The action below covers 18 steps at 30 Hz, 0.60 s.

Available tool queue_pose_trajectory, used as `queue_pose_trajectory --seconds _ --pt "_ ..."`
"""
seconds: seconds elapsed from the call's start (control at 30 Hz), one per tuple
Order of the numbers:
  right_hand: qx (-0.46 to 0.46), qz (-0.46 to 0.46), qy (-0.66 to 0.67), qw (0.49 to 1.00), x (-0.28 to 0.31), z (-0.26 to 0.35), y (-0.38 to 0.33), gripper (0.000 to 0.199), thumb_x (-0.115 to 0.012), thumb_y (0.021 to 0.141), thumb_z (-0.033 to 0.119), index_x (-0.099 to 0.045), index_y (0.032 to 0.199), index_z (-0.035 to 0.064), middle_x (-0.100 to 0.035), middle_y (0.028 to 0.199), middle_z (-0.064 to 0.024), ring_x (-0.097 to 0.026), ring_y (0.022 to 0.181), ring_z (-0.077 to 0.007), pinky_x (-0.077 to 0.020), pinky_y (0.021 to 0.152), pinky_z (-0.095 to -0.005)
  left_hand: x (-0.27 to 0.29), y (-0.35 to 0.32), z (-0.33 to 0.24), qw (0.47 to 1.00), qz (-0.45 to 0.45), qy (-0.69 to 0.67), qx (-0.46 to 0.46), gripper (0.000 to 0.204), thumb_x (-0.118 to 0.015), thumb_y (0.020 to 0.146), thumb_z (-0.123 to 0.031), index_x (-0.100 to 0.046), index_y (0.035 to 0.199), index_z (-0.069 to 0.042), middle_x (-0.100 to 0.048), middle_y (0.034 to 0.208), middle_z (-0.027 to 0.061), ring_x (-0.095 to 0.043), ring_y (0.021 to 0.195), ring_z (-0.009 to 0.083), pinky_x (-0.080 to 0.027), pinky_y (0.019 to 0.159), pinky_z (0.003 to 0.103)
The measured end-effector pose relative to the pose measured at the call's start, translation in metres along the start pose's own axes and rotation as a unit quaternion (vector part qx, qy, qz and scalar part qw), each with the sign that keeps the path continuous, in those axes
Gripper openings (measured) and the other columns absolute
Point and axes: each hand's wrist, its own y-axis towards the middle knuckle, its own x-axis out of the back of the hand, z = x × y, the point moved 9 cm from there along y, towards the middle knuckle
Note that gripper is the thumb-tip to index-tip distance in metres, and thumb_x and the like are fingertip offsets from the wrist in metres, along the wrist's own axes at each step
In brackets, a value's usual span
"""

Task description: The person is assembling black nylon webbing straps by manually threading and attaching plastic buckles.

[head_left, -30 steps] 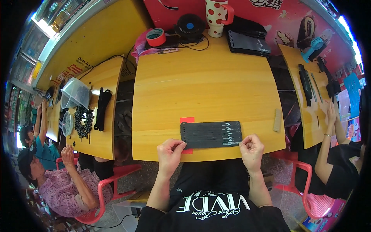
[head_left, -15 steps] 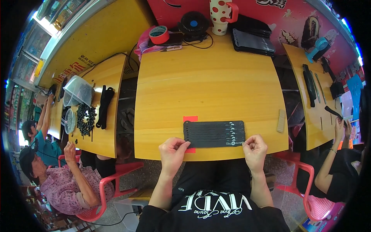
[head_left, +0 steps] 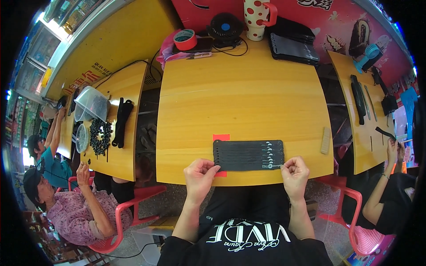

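A flat row of black strips [head_left: 244, 153], several side by side with pale marks toward their right ends, lies near the front edge of the wooden table [head_left: 244, 97]. Under its left part, red tape [head_left: 221, 137] shows at the far and near sides. My left hand [head_left: 198, 177] pinches the near left corner of the row, thumb against fingertips. At the near right corner, my right hand [head_left: 295, 177] is closed in a similar pinch on the end of the nearest strip. The fingers partly hide both ends.
At the back stand a black fan [head_left: 225, 27], a red-dotted tumbler [head_left: 255, 20], a tape roll [head_left: 185, 40] and a stack of black strips [head_left: 293, 46]. A pale ridged block [head_left: 325, 140] lies right. People work at side tables; the left one holds small black pieces [head_left: 100, 136].
The view has shifted slightly. Both hands keep their pinches at the row's near corners, and the strips lie as before. At the right table, the other person's hands and black strip have moved a little.
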Motion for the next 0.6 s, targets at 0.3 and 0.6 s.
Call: queue_pose_trajectory --seconds 0.3,0.6 --pt "0.011 0.005 -0.003 1.000 -0.0009 0.0043 0.0006 0.020 -0.062 0.078 -0.014 -0.051 0.078 0.0024 -0.049 0.070 0.0039 -0.044 0.056 0.0007 -0.0313 0.049 -0.0170 -0.0004 0.0004 0.0024 1.000 0.003 -0.018 0.016 0.009 -0.074 0.078 0.005 -0.065 0.082 0.004 -0.061 0.065 0.0015 -0.054 0.056 0.0038 -0.042 0.050 0.019" --pt "0.010 0.005 -0.002 1.000 -0.0013 0.0026 0.0003 0.019 -0.062 0.079 -0.014 -0.051 0.079 0.0023 -0.048 0.069 0.0044 -0.043 0.055 0.0010 -0.0309 0.048 -0.0171 0.0006 -0.0017 -0.0052 0.997 0.003 0.032 -0.073 0.014 -0.074 0.074 0.007 -0.066 0.084 0.004 -0.059 0.071 0.0031 -0.052 0.058 0.0059 -0.043 0.054 0.021"
